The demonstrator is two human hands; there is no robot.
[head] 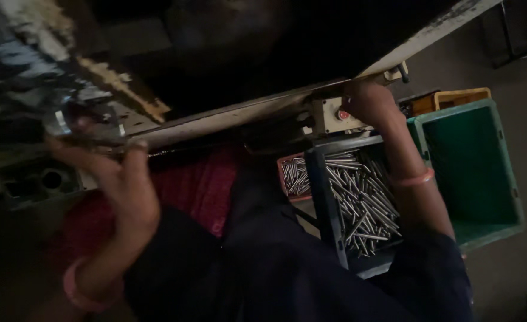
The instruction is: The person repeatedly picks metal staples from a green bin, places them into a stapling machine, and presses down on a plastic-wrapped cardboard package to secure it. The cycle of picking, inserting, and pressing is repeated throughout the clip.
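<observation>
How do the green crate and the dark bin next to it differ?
The green crate looks empty inside, while the dark bin is heaped with thin metal rods. The green crate is bright green and the larger of the two; the dark bin is blue-black and narrower. The green crate sits farther from the person's right hand; the dark bin lies just below it. Both are open-topped, straight-walled boxes on the floor.

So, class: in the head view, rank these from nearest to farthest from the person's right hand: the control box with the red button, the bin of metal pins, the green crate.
1. Control box: right beside the right hand, on its left in the picture.
2. Bin of metal pins: below the hand, beside the forearm.
3. Green crate: farthest, out to the right of the arm.
</observation>
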